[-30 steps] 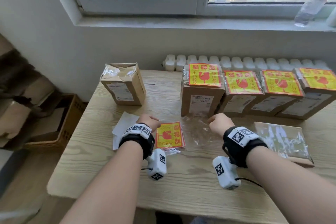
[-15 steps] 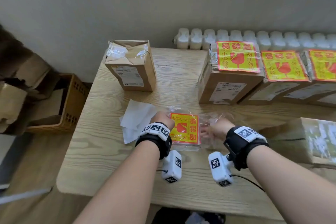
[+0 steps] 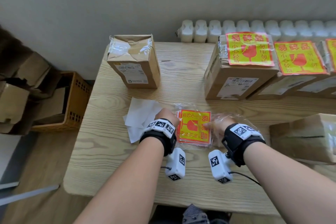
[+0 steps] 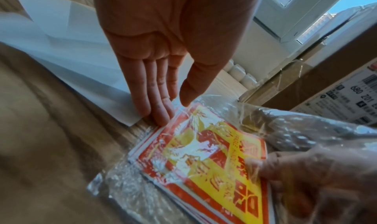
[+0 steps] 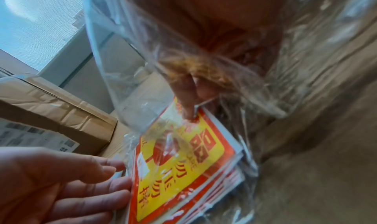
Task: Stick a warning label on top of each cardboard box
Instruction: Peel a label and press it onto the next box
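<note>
As the right hand (image 3: 217, 128), reaching inside the clear bag (image 4: 302, 127), pinches the top warning label (image 3: 194, 126), the left hand (image 4: 161, 76) lies flat-fingered against the stack's edge on the tabletop (image 3: 116, 151); peeling just one sheet looks wise, with the unlabelled box (image 3: 133, 63) waiting behind.

Light wooden table (image 3: 112, 152) under the window wall

On it: an unlabelled cardboard box (image 3: 133, 62), labelled boxes (image 3: 236, 76), white backing sheets (image 3: 141, 112), a bagged label stack (image 3: 194, 127)
</note>
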Demonstrator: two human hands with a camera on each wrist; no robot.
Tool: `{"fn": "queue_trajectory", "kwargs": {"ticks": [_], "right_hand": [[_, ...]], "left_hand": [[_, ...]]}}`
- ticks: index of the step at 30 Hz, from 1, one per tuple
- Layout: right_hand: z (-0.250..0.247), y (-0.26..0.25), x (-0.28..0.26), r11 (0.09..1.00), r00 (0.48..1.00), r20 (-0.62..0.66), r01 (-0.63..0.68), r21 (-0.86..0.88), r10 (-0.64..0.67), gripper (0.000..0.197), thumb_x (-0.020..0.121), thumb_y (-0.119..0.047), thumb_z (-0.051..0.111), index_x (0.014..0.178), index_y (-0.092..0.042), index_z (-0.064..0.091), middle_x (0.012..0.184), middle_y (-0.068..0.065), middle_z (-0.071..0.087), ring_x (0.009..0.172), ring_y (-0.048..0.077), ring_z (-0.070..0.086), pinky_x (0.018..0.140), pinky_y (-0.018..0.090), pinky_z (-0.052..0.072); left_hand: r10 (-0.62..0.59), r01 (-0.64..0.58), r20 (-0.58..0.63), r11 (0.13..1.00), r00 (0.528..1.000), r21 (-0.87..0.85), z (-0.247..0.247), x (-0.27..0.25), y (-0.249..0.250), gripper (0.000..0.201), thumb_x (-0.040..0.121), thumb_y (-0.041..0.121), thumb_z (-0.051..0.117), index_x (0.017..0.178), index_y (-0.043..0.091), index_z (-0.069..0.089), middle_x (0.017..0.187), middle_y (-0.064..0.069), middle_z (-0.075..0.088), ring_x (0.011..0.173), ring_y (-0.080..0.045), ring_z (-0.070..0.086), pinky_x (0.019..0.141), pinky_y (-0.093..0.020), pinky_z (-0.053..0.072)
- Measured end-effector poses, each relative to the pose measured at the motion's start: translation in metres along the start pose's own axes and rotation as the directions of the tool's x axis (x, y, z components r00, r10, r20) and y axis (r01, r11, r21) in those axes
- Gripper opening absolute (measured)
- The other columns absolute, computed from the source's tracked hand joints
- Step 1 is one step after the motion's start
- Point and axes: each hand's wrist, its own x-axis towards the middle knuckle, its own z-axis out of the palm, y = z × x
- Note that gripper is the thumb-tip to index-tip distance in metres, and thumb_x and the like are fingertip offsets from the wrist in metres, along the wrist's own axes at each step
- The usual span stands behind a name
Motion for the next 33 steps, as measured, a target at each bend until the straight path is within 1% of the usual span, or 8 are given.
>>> {"fn": "queue_trajectory", "kwargs": {"ticks": [3, 5, 9, 13, 18, 22, 27, 33], "right_hand": [[-0.007, 0.006, 0.002, 1.0, 0.998, -0.061, 0.007, 0.009, -0.006, 0.012, 0.088, -0.019, 0.068, 0.089, -0.007, 0.069, 0.11, 0.016, 0.069, 0.107, 0.032, 0.065, 0.096, 0.045, 0.05], [-0.012, 0.01, -0.001, 0.996, 0.995, -0.082, 0.05, -0.067, -0.056, 0.034, 0.092, -0.024, 0.061, 0.116, -0.001, 0.063, 0.126, 0.019, 0.061, 0.119, 0.034, 0.057, 0.101, 0.042, 0.046], [-0.02, 0.008, -0.007, 0.985, 0.983, -0.112, 0.135, -0.107, -0.147, 0.02, 0.093, -0.02, 0.056, 0.1, -0.006, 0.068, 0.121, 0.018, 0.064, 0.114, 0.033, 0.059, 0.093, 0.035, 0.046], [-0.031, 0.011, -0.011, 0.971, 0.97, -0.13, 0.184, -0.154, -0.205, 0.012, 0.083, -0.018, 0.068, 0.071, -0.02, 0.064, 0.094, 0.012, 0.072, 0.085, 0.028, 0.069, 0.08, 0.04, 0.057], [-0.061, 0.025, -0.03, 0.975, 0.967, -0.139, 0.202, -0.091, -0.214, 0.012, 0.083, -0.021, 0.072, 0.093, -0.014, 0.07, 0.081, 0.004, 0.069, 0.07, 0.019, 0.062, 0.059, 0.027, 0.043], [-0.085, 0.033, -0.047, 0.953, 0.927, -0.224, 0.298, -0.049, -0.301, 0.011, 0.082, -0.024, 0.072, 0.091, -0.018, 0.073, 0.089, 0.004, 0.072, 0.083, 0.02, 0.066, 0.07, 0.027, 0.046], [-0.112, 0.034, -0.074, 0.88, 0.838, -0.295, 0.474, -0.021, -0.458, 0.009, 0.09, -0.02, 0.058, 0.088, -0.021, 0.067, 0.088, 0.003, 0.07, 0.087, 0.024, 0.068, 0.082, 0.04, 0.056], [-0.141, 0.039, -0.113, 0.783, 0.738, -0.303, 0.621, -0.044, -0.603, 0.011, 0.092, -0.018, 0.058, 0.092, -0.027, 0.065, 0.095, 0.001, 0.07, 0.089, 0.019, 0.067, 0.08, 0.038, 0.056]], "left_hand": [[-0.007, 0.009, -0.026, 0.997, 1.0, 0.074, 0.001, 0.002, 0.003, 0.021, 0.082, 0.018, 0.057, 0.097, 0.008, 0.066, 0.095, -0.009, 0.074, 0.089, -0.026, 0.071, 0.082, -0.034, 0.057], [-0.005, 0.011, -0.04, 0.99, 0.999, 0.137, 0.0, 0.0, 0.006, 0.02, 0.083, 0.018, 0.059, 0.097, 0.005, 0.065, 0.097, -0.008, 0.073, 0.089, -0.025, 0.069, 0.074, -0.028, 0.054], [0.046, -0.039, -0.021, 0.961, 0.999, 0.275, 0.008, -0.008, 0.012, 0.017, 0.085, 0.016, 0.057, 0.1, 0.012, 0.066, 0.1, -0.006, 0.068, 0.091, -0.027, 0.064, 0.072, -0.028, 0.047], [0.063, -0.092, 0.093, 0.933, 0.994, 0.347, 0.018, -0.015, 0.021, 0.025, 0.084, 0.015, 0.059, 0.106, 0.015, 0.072, 0.108, -0.006, 0.071, 0.095, -0.024, 0.066, 0.082, -0.029, 0.054], [0.11, -0.134, 0.08, 0.889, 0.991, 0.438, 0.023, -0.029, 0.028, 0.035, 0.093, 0.022, 0.054, 0.126, 0.011, 0.061, 0.131, -0.007, 0.059, 0.115, -0.025, 0.06, 0.093, -0.033, 0.051], [0.127, -0.158, 0.098, 0.871, 0.987, 0.465, 0.026, -0.047, 0.039, 0.038, 0.092, 0.025, 0.059, 0.125, 0.005, 0.06, 0.127, -0.011, 0.061, 0.108, -0.024, 0.063, 0.077, -0.022, 0.048], [0.219, -0.184, -0.083, 0.934, 0.972, 0.305, 0.021, -0.075, 0.067, 0.029, 0.087, 0.02, 0.057, 0.111, 0.01, 0.07, 0.109, -0.011, 0.068, 0.1, -0.03, 0.064, 0.087, -0.036, 0.052], [0.454, -0.469, -0.182, 0.882, 0.872, -0.049, 0.004, -0.132, 0.106, 0.019, 0.086, 0.016, 0.06, 0.096, 0.026, 0.072, 0.104, -0.001, 0.072, 0.101, -0.019, 0.065, 0.086, -0.027, 0.051]]}}
